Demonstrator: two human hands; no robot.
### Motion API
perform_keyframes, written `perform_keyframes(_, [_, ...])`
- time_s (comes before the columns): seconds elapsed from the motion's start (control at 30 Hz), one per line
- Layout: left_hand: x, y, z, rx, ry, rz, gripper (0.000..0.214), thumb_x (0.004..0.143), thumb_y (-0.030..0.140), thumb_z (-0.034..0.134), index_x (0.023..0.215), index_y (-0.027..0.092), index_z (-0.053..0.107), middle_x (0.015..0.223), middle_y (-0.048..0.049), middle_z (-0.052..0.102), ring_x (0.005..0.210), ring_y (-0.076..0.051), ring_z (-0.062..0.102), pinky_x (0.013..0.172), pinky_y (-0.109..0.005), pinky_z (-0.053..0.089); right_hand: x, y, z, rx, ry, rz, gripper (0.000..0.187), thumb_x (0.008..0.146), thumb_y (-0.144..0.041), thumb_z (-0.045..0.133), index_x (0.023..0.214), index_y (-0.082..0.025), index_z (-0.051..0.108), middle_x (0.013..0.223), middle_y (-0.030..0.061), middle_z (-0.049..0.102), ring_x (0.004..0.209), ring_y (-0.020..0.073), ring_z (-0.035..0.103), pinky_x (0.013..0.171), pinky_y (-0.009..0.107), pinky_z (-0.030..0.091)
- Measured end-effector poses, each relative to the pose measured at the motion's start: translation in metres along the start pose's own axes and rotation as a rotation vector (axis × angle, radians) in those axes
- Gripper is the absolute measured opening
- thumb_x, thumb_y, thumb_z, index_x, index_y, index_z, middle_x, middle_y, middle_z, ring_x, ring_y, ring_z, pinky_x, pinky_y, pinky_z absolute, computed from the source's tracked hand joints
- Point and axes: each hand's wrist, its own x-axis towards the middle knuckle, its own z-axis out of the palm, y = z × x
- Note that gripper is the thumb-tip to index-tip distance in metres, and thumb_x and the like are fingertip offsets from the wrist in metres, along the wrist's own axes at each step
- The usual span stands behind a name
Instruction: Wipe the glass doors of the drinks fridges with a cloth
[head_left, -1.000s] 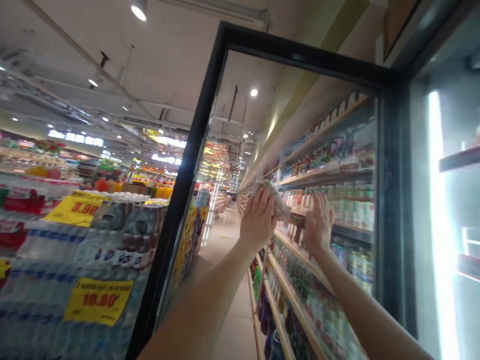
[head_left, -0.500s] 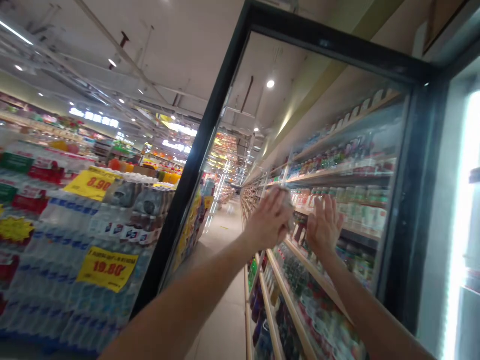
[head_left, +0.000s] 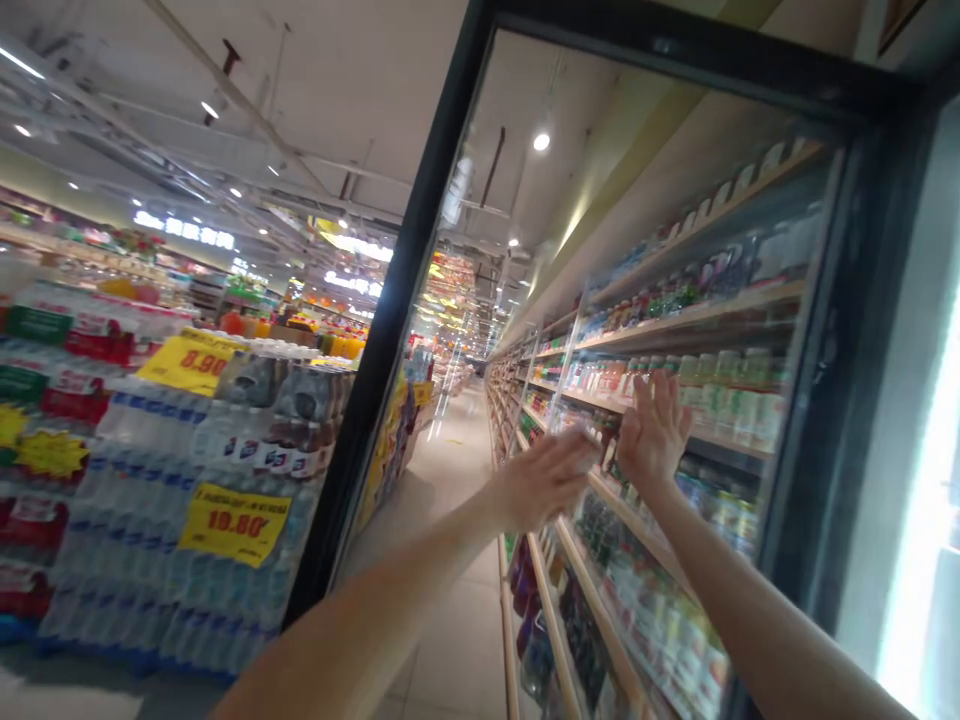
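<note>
A glass door [head_left: 675, 180] with a black frame stands swung open in front of me. My left hand [head_left: 544, 482] is at the glass, its fingers pressed over a pale cloth-like wad [head_left: 585, 445] that is blurred and mostly hidden under them. To its right, my right hand [head_left: 654, 430] lies against the same pane with fingers stretched up, holding nothing. Rows of bottles [head_left: 739, 385] on wooden shelves show in the glass behind both hands; whether they are reflected or seen through it I cannot tell.
On the left, shrink-wrapped packs of bottled water [head_left: 150, 520] are stacked high, with yellow price signs [head_left: 234, 522] on them. A tiled aisle floor [head_left: 442, 580] shows in the pane. A bright light strip [head_left: 911, 560] runs along the open cabinet at the right.
My left hand has moved down the glass with the pale wad, its fingers now pointing more to the right. My right hand stays at nearly the same spot. The view has shifted slightly.
</note>
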Motion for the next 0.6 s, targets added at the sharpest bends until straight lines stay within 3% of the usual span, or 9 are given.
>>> perform_keyframes(0.07, [-0.005, 0.002, 0.001, -0.012, -0.051, 0.092, 0.039, 0.087, 0.037, 0.045, 0.123, 0.022, 0.05, 0.15, -0.0054, 0.029, 0.142, -0.021, 0.011, 0.114, -0.036, 0.019, -0.001, 0.002, 0.001, 0.001, -0.001, -0.005, 0.049, 0.09, -0.032, 0.029, 0.136, -0.022, 0.042, 0.144, 0.0116, 0.038, 0.137, 0.0262, 0.029, 0.108, 0.054, 0.023])
perform_keyframes(0.1, [-0.008, -0.008, -0.003, 0.009, -0.042, 0.0, 0.039, 0.087, 0.035, 0.045, 0.124, 0.021, 0.049, 0.15, -0.0066, 0.029, 0.142, -0.022, 0.012, 0.114, -0.037, 0.02, -0.001, 0.002, 0.002, -0.001, -0.002, -0.004, 0.049, 0.09, -0.032, 0.03, 0.136, -0.022, 0.041, 0.144, 0.0116, 0.038, 0.137, 0.0264, 0.028, 0.108, 0.054, 0.022])
perform_keyframes(0.2, [-0.017, -0.05, -0.02, 0.127, 0.095, -0.505, 0.043, 0.083, 0.027, 0.049, 0.124, 0.015, 0.048, 0.15, -0.0148, 0.024, 0.142, -0.028, 0.006, 0.112, -0.046, 0.022, -0.001, 0.0, 0.002, -0.013, -0.014, 0.006, 0.05, 0.089, -0.034, 0.032, 0.137, -0.021, 0.04, 0.145, 0.0119, 0.037, 0.137, 0.0269, 0.028, 0.108, 0.054, 0.022])
perform_keyframes(0.27, [-0.024, -0.06, -0.026, 0.155, 0.138, -0.629, 0.045, 0.082, 0.024, 0.05, 0.125, 0.013, 0.046, 0.151, -0.0162, 0.02, 0.142, -0.03, 0.001, 0.112, -0.048, 0.021, 0.0, -0.002, 0.001, -0.023, -0.015, 0.02, 0.05, 0.089, -0.035, 0.032, 0.137, -0.02, 0.041, 0.146, 0.0119, 0.036, 0.137, 0.0269, 0.027, 0.108, 0.054, 0.021])
perform_keyframes(0.3, [-0.028, -0.056, -0.025, 0.135, 0.113, -0.55, 0.045, 0.082, 0.025, 0.05, 0.125, 0.014, 0.046, 0.152, -0.0147, 0.019, 0.142, -0.029, 0.0, 0.113, -0.047, 0.02, 0.0, -0.003, 0.001, -0.026, -0.013, 0.022, 0.05, 0.089, -0.035, 0.032, 0.136, -0.019, 0.042, 0.146, 0.0119, 0.036, 0.138, 0.0268, 0.027, 0.108, 0.053, 0.021])
perform_keyframes(0.4, [-0.042, -0.03, -0.018, 0.012, -0.042, -0.02, 0.041, 0.085, 0.031, 0.047, 0.125, 0.022, 0.048, 0.151, -0.0064, 0.026, 0.143, -0.022, 0.004, 0.115, -0.039, 0.018, 0.0, -0.002, 0.0, -0.021, -0.006, 0.007, 0.049, 0.089, -0.035, 0.031, 0.134, -0.018, 0.044, 0.145, 0.0121, 0.037, 0.137, 0.0267, 0.028, 0.108, 0.053, 0.021])
perform_keyframes(0.43, [-0.048, -0.026, -0.018, -0.006, -0.075, 0.076, 0.04, 0.086, 0.032, 0.046, 0.125, 0.024, 0.048, 0.15, -0.0045, 0.029, 0.143, -0.02, 0.007, 0.115, -0.037, 0.018, 0.0, -0.001, 0.001, -0.017, -0.005, 0.004, 0.049, 0.089, -0.035, 0.031, 0.134, -0.018, 0.044, 0.145, 0.0122, 0.038, 0.137, 0.0268, 0.028, 0.108, 0.053, 0.022])
perform_keyframes(0.47, [-0.053, -0.026, -0.019, -0.002, -0.083, 0.072, 0.041, 0.085, 0.031, 0.046, 0.126, 0.024, 0.048, 0.149, -0.0041, 0.031, 0.143, -0.019, 0.008, 0.115, -0.036, 0.017, 0.0, -0.001, 0.001, -0.015, -0.005, 0.002, 0.049, 0.089, -0.035, 0.031, 0.134, -0.018, 0.045, 0.145, 0.0122, 0.038, 0.137, 0.0268, 0.028, 0.108, 0.053, 0.022])
perform_keyframes(0.6, [-0.075, -0.045, -0.031, 0.139, 0.052, -0.535, 0.051, 0.079, 0.021, 0.05, 0.13, 0.017, 0.044, 0.152, -0.0125, 0.021, 0.142, -0.027, 0.005, 0.113, -0.046, 0.02, 0.0, -0.002, 0.001, -0.017, -0.01, 0.022, 0.049, 0.088, -0.034, 0.032, 0.134, -0.02, 0.044, 0.145, 0.0114, 0.038, 0.137, 0.0264, 0.028, 0.108, 0.053, 0.021])
